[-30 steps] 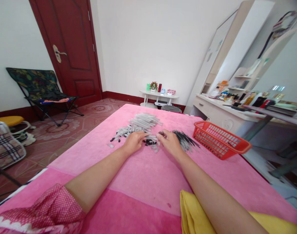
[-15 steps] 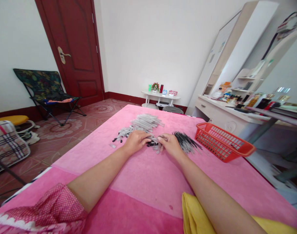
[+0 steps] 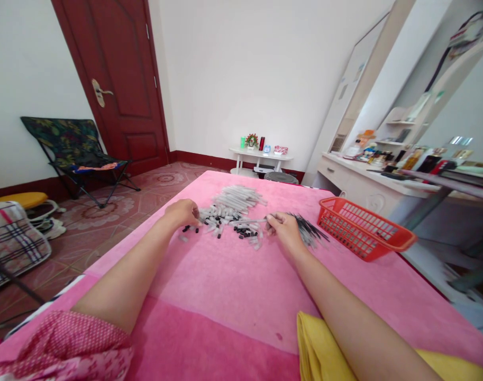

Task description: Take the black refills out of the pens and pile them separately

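Note:
On the pink cloth (image 3: 225, 275) lie a heap of clear pen barrels (image 3: 237, 198), scattered small grey and black caps (image 3: 225, 219), and a bundle of thin black refills (image 3: 307, 230). My left hand (image 3: 182, 211) rests with curled fingers at the left end of the caps; what it pinches is too small to see. My right hand (image 3: 281, 227) is closed on a clear pen barrel (image 3: 251, 220) that points left over the caps, beside the refills.
An orange plastic basket (image 3: 364, 230) stands to the right of the refills. A yellow cushion (image 3: 324, 344) lies at the near edge. A folding chair (image 3: 74, 153), a red door, a small white table (image 3: 261, 157) and a dresser (image 3: 368, 180) ring the bed.
My left hand has moved left from the middle to the left end of the caps. My right hand now holds a barrel pointing left.

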`<state>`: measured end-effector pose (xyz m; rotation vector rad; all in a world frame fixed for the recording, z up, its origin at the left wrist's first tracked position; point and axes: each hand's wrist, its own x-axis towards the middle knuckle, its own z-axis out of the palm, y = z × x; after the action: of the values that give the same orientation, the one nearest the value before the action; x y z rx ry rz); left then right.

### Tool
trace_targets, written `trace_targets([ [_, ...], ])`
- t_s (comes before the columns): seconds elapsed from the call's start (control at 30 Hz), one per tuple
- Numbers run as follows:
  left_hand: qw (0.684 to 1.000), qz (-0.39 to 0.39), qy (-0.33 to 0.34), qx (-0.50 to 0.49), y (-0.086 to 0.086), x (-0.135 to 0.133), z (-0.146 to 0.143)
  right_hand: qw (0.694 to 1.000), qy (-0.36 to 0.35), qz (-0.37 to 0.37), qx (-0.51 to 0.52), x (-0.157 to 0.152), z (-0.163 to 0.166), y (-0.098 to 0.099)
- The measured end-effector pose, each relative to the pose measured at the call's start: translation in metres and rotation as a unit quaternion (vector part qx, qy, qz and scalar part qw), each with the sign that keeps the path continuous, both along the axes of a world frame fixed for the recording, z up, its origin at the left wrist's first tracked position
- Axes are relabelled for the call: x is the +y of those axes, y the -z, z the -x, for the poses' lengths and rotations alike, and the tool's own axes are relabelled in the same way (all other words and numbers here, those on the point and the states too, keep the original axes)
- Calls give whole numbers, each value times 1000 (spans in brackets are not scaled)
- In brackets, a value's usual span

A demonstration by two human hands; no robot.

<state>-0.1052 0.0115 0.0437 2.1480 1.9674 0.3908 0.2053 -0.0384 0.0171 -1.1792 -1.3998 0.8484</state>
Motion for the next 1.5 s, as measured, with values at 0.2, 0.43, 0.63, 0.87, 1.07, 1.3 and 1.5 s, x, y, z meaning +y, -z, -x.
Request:
trace_targets([
  [0.2, 999, -22, -21, -35, 0, 1, -8, 1000, 6, 5, 10, 2, -3, 1],
  [0.43, 928, 60, 22, -368, -8, -10, -44, 997, 33, 9, 65, 4, -6, 2],
  [0.63, 858, 104, 127, -486, 10, -18, -67, 993, 59, -5, 104, 6, -11, -1],
  [0.87, 785, 170, 139, -579, 26, -12, -68, 996, 41, -14, 84, 4, -11, -3],
  [1.07, 761, 190, 124, -608, 25, -13, -69, 998, 29, -28, 55, 1, -7, -8],
  [1.3, 780, 182, 128, -585, 22, -19, -75, 999, 25, -41, 15, -2, -6, -11],
  [1.5, 793, 162, 129, -573, 27, -19, -79, 997, 34, -64, -15, -5, -3, -14],
])
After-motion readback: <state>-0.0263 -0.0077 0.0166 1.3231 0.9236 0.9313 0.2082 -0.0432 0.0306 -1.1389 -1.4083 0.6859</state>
